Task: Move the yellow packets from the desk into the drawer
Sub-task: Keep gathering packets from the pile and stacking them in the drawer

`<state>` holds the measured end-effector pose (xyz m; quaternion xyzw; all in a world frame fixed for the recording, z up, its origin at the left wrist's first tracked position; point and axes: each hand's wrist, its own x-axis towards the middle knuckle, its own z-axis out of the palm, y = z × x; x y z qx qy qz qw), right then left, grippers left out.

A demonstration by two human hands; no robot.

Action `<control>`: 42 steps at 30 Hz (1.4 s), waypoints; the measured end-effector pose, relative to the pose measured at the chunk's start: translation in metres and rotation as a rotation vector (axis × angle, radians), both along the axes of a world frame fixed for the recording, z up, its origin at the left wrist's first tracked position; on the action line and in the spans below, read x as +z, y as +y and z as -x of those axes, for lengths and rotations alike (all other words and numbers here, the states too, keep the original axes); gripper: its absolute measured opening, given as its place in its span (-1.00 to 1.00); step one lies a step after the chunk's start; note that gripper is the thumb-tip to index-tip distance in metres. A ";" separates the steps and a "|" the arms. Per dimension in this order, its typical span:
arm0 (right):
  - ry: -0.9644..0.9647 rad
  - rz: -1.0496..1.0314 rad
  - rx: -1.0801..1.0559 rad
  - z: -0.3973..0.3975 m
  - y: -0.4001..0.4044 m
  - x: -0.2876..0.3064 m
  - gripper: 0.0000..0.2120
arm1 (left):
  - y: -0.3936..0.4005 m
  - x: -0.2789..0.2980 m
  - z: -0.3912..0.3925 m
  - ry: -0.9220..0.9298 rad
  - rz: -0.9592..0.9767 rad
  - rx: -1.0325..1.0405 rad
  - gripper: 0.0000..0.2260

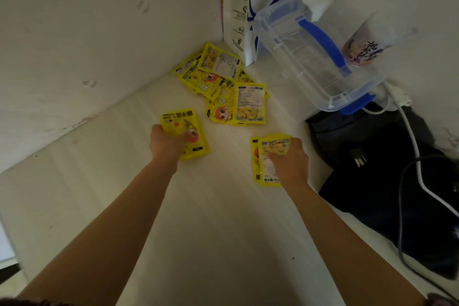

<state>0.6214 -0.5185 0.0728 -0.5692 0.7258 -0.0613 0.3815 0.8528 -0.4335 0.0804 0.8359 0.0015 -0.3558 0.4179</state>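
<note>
Several yellow packets (223,82) lie in a loose pile on the white desk (211,218), near the back corner. My left hand (167,143) grips one yellow packet (185,122) with a cartoon print, just in front of the pile and to its left. My right hand (289,160) holds two overlapping yellow packets (267,156) to the right, close to the desk top. No drawer shows in this view.
A clear plastic box with blue handles (313,57) stands at the back right, with a white paper bag (250,7) behind it and a drink cup (363,42) beside it. A black bag (387,181) with white and black cables lies at the right. Walls close the back and left.
</note>
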 end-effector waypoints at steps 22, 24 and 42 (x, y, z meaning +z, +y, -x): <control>-0.350 0.087 -0.033 -0.060 -0.086 -0.008 -0.73 | -0.099 0.005 -0.005 -0.320 -0.021 -0.896 -0.71; -0.326 0.073 -0.019 -0.063 -0.090 -0.013 -0.71 | -0.105 0.001 -0.005 -0.352 -0.059 -0.957 -0.71; -0.319 -0.081 -0.101 -0.045 -0.083 -0.030 -0.65 | -0.071 -0.011 0.006 -0.587 -0.247 -1.096 -0.54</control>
